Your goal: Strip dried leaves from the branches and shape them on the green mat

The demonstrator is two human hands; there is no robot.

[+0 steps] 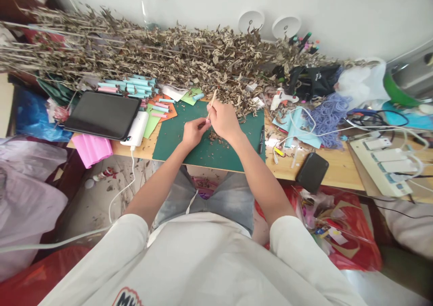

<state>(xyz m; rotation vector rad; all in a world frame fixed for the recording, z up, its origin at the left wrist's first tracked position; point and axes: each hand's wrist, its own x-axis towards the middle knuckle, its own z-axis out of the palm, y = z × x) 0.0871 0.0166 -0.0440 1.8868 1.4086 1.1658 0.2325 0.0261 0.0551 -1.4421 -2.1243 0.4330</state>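
Over the green cutting mat (176, 136), my right hand (223, 120) is closed round a thin wooden stick (214, 96), which stands tilted with its upper end above the fist. Close against it, my left hand (194, 132) pinches a small pink paper tube (207, 120), mostly covered by the fingers. The stick's lower end points at the tube; whether it is inside cannot be made out. Crumbled dry leaves (216, 138) lie on the mat below my hands. Several blue and pink paper tubes (138, 87) are piled at the back left.
Dried leafy stalks (189, 55) run along the wall behind the mat. To the left are a black tablet (103, 115) and a white power bank (135, 129). A black pen (261, 139), glue gun (283, 99), purple yarn (326, 116), black phone-like object (312, 172) and power strip (380, 166) lie right.
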